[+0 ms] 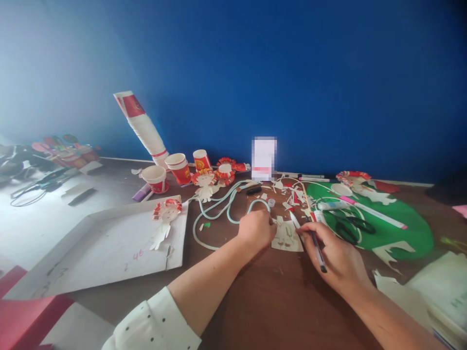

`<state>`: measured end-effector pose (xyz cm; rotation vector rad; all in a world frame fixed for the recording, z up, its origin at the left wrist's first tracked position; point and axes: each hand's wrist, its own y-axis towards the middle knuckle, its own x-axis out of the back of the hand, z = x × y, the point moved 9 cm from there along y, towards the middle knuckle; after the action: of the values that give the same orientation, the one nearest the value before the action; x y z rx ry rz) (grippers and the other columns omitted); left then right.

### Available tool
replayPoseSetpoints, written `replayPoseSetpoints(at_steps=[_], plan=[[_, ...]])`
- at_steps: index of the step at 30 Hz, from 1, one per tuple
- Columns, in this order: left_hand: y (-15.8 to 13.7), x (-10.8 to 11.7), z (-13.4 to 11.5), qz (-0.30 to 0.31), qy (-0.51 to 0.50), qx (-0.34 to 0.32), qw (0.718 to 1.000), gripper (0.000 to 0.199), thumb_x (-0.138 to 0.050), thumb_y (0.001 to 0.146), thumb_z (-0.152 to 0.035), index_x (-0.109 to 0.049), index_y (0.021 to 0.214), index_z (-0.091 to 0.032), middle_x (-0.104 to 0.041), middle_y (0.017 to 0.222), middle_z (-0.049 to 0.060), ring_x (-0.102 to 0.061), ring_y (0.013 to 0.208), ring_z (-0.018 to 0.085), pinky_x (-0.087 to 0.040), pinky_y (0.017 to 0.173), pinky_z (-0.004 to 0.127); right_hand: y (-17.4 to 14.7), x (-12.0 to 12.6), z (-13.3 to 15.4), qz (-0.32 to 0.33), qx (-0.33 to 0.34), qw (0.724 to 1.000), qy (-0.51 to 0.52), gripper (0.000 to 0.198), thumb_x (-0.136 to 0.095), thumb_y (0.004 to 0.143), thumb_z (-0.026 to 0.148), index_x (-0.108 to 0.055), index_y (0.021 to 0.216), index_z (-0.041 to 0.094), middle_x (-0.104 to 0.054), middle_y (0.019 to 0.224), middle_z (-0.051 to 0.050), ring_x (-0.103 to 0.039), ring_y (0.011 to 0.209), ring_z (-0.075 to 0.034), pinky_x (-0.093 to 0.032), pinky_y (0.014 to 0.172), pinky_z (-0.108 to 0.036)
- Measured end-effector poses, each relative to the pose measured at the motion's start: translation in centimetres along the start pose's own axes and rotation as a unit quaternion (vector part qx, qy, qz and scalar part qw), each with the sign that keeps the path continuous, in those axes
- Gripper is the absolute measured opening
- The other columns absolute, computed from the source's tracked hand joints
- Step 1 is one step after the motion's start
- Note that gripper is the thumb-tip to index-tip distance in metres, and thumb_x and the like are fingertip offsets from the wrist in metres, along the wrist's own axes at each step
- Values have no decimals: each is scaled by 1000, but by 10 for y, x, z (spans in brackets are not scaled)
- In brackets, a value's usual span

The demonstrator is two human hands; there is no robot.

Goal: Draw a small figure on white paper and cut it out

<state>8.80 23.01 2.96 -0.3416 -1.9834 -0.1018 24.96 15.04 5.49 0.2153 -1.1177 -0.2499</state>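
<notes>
My left hand is closed, its curled fingertips at the left edge of a small piece of paper on the brown table. Drawn on that paper are green lines and a small figure's clothes and brown shoes. In my right hand, just right of the paper, a black marker is gripped between thumb and fingers. A white pointed pen part shows by the right fingertips; whether it belongs to the same marker I cannot tell. Paper scraps and a pale blue cable lie just beyond my hands.
Red-and-white paper cups and a tall leaning cup stack stand at the back left. Paper dolls with red frilled cup heads lie about, one on a white board. Right: green round sheet, black-handled scissors, pink marker.
</notes>
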Motion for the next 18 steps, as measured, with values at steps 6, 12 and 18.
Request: replayPoseSetpoints(at_steps=[6, 12, 18], plan=[[-4, 3, -3, 7, 15, 4, 1000, 22, -53, 80, -35, -69, 86, -22, -73, 89, 8, -68, 86, 26, -52, 75, 35, 0, 1, 1, 8, 1, 1000, -6, 20, -51, 89, 38, -66, 100, 30, -75, 74, 3, -72, 63, -20, -46, 51, -24], [-4, 1, -5, 5, 19, -8, 1000, 21, -52, 80, -35, -70, 85, -23, -73, 90, 7, -68, 87, 25, -52, 75, 34, -1, -2, -1, 20, -13, 1000, -6, 20, -50, 88, 38, -65, 100, 31, -75, 77, 4, -72, 66, -21, -47, 55, -26], [-5, 0, -7, 10, 22, -9, 1000, 25, -51, 82, -37, -70, 85, -22, -72, 88, 8, -68, 86, 25, -52, 75, 35, -2, -4, -2, 26, -15, 1000, 1, 20, -49, 89, 38, -64, 101, 32, -75, 78, 4, -72, 68, -21, -47, 56, -27]])
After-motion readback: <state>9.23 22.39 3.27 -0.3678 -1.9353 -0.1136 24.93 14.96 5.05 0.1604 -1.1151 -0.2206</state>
